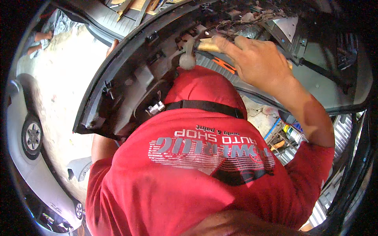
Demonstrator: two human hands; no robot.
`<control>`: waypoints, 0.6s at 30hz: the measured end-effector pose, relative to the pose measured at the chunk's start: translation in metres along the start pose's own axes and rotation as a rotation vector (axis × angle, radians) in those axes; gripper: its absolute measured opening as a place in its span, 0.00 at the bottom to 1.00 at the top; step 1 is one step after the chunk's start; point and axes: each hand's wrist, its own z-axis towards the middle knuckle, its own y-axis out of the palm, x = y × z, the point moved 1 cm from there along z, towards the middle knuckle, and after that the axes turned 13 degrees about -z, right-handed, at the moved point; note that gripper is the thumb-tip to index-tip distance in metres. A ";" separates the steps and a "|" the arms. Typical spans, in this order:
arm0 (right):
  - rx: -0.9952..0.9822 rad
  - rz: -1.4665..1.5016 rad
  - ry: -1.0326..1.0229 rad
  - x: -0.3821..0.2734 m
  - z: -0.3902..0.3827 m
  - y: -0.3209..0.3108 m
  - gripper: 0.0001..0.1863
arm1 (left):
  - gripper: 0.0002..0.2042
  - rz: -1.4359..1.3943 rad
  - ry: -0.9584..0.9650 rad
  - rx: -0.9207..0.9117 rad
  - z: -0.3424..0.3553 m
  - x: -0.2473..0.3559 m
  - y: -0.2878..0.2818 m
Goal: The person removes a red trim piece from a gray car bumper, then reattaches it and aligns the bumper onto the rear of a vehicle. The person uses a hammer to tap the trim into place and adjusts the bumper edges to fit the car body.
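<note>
A large curved black plastic car panel (130, 84), with clips and brackets on its inner side, leans across my front. My left hand (114, 46) is mostly hidden behind it; only a few fingers show, curled at its outer edge. My left forearm (103, 147) passes behind its lower end. Over the panel's right side, my right hand (256, 59) is closed around a tan wooden handle (209, 46). A grey, round-ended piece (188, 59) lies close to the handle's tip; whether they are joined I cannot tell. My red shirt (197, 165) fills the lower middle.
An orange-and-black hand tool (224, 65) lies on a ribbed dark surface below my right hand. Wooden strips (125, 8) rest on a ribbed surface at the far side. A silver car (41, 165) stands at left. Part of another person's limbs (41, 36) shows far left.
</note>
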 end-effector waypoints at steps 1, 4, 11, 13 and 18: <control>0.020 -0.033 0.081 0.001 0.000 0.002 0.25 | 0.32 -0.008 0.006 -0.002 0.001 -0.001 0.000; 0.044 -0.020 -0.073 0.001 -0.002 0.009 0.27 | 0.32 -0.005 0.013 -0.002 0.003 -0.001 0.000; 0.030 -0.021 -0.023 0.000 -0.003 0.012 0.26 | 0.32 0.002 0.014 0.006 -0.001 0.001 0.002; -0.002 -0.034 -0.019 -0.001 -0.002 0.007 0.26 | 0.32 0.006 0.009 0.015 -0.003 0.000 0.003; -0.132 0.058 -0.078 -0.001 0.003 -0.004 0.30 | 0.32 0.012 0.009 0.017 -0.003 -0.002 0.004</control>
